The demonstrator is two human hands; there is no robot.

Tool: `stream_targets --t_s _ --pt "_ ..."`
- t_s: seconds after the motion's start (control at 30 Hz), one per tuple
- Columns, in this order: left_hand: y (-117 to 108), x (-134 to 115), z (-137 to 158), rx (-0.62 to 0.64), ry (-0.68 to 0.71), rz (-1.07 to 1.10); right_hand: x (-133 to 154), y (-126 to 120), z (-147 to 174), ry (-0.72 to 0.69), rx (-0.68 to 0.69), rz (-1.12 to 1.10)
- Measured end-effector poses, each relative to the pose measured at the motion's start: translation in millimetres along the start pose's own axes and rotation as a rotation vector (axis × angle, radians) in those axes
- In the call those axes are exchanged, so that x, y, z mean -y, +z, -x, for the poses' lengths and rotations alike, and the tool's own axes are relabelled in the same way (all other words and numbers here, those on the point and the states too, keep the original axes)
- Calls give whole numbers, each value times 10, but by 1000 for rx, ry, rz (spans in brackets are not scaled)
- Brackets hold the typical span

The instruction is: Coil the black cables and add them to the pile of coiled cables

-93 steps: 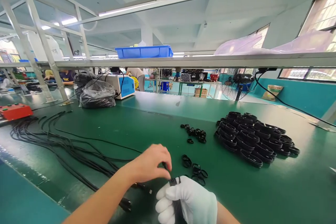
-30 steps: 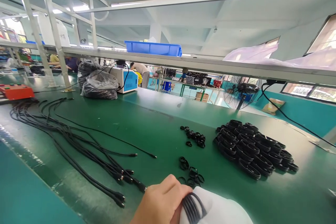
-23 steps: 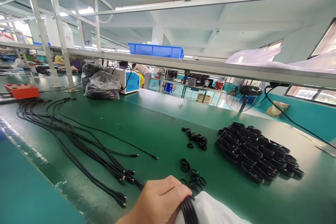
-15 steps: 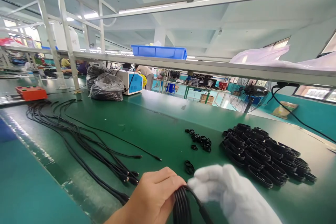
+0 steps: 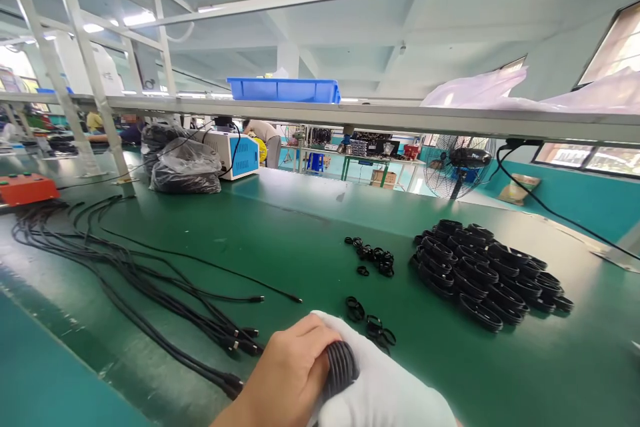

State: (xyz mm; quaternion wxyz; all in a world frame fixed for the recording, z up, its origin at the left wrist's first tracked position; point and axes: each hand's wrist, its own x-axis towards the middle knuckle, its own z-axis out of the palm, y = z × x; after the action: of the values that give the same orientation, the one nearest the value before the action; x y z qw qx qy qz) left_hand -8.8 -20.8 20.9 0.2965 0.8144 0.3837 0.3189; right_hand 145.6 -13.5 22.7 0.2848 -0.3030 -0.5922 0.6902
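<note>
Nearest: bare left hand (image 5: 287,363) closed over the left side of a thick black coil of ribbed-looking cable (image 5: 343,361); right hand (image 5: 387,383) in a white cloth glove wraps it from the right. Both hands grip, coil pinched between them, apparently so the turns stay flat and together. Its lower part hidden by the glove.

Just beyond the glove, on the green surface (image 5: 280,233): a few small black rings (image 5: 355,309), within easy reach, it seems. More small black rings (image 5: 377,255) farther off, a separate cluster.

Left: long loose black cables (image 5: 195,320), most plug ends toward the hands, presumably for easy picking up. Right: heaped black cable coils (image 5: 480,280), kept well apart from the loose lengths, likely to avoid mixing.

Far left: orange-red box with buttons (image 5: 27,189). Farther: clear plastic bag, dark contents (image 5: 185,170); white-and-blue machine (image 5: 245,157) beside it.
</note>
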Motion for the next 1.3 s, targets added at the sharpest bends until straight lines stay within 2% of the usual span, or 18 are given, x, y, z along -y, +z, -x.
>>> stream_targets --t_s 0.17,0.33,0.4,0.5,0.57,0.67,0.73,0.87,1.0,1.3 --pt "-40 -36 -23 -12 -266 116 -65 94 -6 193 -34 -236" --pt "-13 -30 -47 8 -432 325 -180 61 -2 142 -72 -307" --pt "30 -21 -46 -11 -457 330 -201 57 -1 145 -75 -284" --pt "87 -12 -56 -49 -441 195 -218 75 -5 165 -60 -282" --pt "97 -20 -76 -30 -444 113 -230 92 -10 198 -49 -270" --pt "60 -62 -100 -7 -454 -55 -264 105 -21 237 -54 -231" --pt "16 -94 -91 -15 -408 -118 -296 107 -29 222 -43 -266" --pt "-33 -93 -7 -54 -246 -64 -348 129 -56 211 2 -356" --pt "12 -9 102 -122 -156 -100 -346 175 -82 277 -20 -298" --pt "203 132 161 -208 -160 -65 -347 236 -47 330 -109 -171"
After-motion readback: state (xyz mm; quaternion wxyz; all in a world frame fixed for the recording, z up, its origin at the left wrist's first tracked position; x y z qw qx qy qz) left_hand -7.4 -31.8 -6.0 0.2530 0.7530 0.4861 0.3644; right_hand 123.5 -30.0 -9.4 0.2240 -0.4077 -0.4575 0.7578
